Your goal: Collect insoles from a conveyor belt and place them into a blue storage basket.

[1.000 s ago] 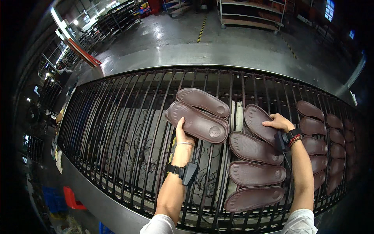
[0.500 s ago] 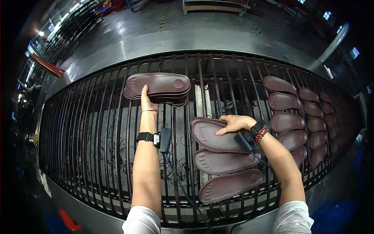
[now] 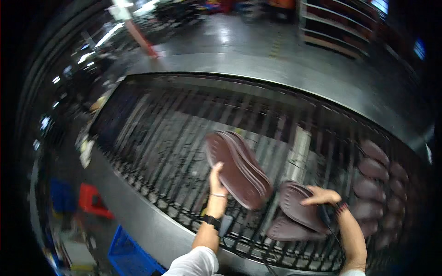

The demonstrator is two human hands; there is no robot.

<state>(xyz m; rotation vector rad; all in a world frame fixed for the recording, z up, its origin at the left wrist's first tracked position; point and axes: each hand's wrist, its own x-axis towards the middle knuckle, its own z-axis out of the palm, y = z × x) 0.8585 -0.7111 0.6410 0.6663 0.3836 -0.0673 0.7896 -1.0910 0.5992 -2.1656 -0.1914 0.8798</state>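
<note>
My left hand is closed on a stack of brown shoe soles, thumb on the top face. The stack tilts above the dark bars, its layered edges showing along the right side. To the right, my right hand grips another brown sole, with the thumb on top and the fingers hidden beneath. At least one more edge shows under that sole. Just nearer to me, a single sole lies on the bars, partly covered by the gripped one. Motion smears the picture slightly.
The soles rest on a long bed of dark parallel bars with a metal rim. Several rows of soles lie at its right end. A blue crate and a red plastic stool stand at the lower left. Beyond is a shelf rack.
My view has swung left. The stack in my left hand has turned from level to steeply tilted. My right hand has come nearer, and its sole now overlaps the nearest one.
</note>
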